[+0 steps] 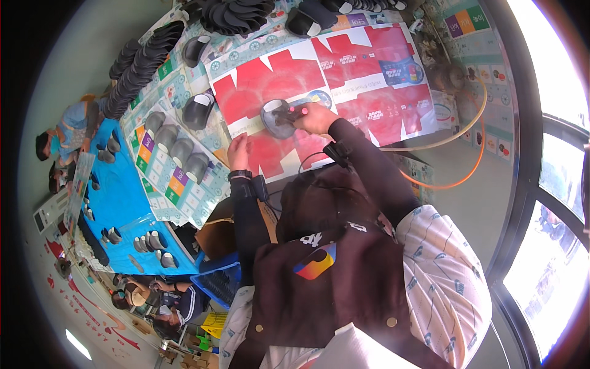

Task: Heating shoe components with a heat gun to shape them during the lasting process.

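Observation:
My right hand (314, 119), with pink covers on fingertips, is closed round a small dark tool (291, 114); its exact kind is hard to make out. The tool is over a dark grey curved shell piece (278, 128) with a pale patch at its top. This piece lies on a large red and white printed sheet (270, 80). At the sheet's near left edge rests my left hand (238, 151), fingers loosely extended and nothing seen in them. Left of the sheet sits another dark shell piece (198, 112) with a white patch.
Stacked dark shells (144, 71) line the table's far left, with a fanned pile (236, 15) at the back. Several grey shells (181, 152) sit on printed sheets to the left. An orange hose (455, 184) loops at right. Beyond a blue-covered table (126, 203), other people (178, 307) sit.

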The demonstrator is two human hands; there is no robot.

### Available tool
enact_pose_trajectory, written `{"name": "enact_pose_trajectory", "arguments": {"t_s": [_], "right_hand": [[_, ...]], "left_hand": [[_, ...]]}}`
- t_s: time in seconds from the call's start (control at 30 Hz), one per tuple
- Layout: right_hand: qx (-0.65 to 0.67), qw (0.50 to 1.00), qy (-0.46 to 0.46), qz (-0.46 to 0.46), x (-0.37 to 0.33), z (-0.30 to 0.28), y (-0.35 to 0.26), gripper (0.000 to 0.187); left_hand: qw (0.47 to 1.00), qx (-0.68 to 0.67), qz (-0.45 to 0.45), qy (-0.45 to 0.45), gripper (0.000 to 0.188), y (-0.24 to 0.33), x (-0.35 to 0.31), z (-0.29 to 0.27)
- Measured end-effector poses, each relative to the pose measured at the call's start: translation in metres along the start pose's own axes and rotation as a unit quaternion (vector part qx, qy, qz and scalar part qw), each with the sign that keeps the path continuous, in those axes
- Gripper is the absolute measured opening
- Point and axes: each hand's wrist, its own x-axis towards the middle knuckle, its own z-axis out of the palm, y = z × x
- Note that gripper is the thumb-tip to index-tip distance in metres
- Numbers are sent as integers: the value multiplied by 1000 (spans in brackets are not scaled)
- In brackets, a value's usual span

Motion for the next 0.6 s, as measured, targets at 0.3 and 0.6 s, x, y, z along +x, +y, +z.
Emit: {"name": "enact_pose_trajectory", "arguments": {"t_s": [0.3,0.6], "right_hand": [[-84,991,75,-68,-21,-11,5,35],[80,983,164,-35,-44,-33,76,46]], "left_hand": [[967,245,67,-25,28,-3,45,23],[857,503,110,-21,36,22,36,71]]}}
